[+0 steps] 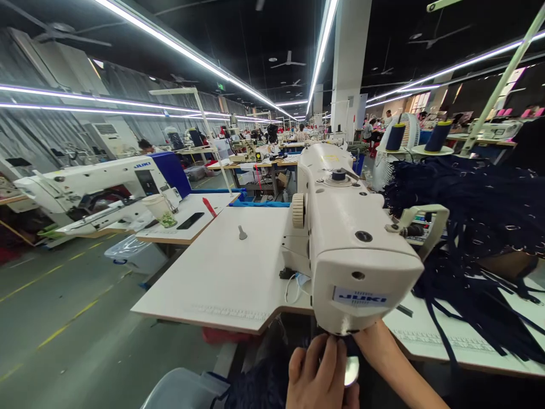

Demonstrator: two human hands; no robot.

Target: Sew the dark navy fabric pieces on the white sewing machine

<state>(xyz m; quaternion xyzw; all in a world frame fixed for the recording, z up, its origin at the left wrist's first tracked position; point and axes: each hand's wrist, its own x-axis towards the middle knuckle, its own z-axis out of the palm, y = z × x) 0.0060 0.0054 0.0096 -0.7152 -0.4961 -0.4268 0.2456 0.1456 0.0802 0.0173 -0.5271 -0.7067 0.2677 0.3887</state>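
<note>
One white sewing machine (349, 227) stands on the white surface (208, 278), its front end reaching over the near edge, and both hands work at the underside of that end. The left hand (321, 369) has its fingers bent and bunched together there; whether this grip pinches anything, I cannot tell. The right hand (368, 335) goes in from the other side and is mostly hidden behind the machine, so its grip cannot be told either. Good work here likely means small fingertip movements, a clear view of the spot, and fingers held away from any moving part. One bunch of dark cloth (258, 383) hangs just beside the left hand, with one clear tub (179, 389) next to it. By the near edge lies one blue mask (301, 279), close to the machine's base; toward the far edge lies one grey tool (242, 233). Beyond the machine's right side is one heap of navy straps (477, 210), too tangled to count, and behind it stand two thread cones (395, 137).
</note>
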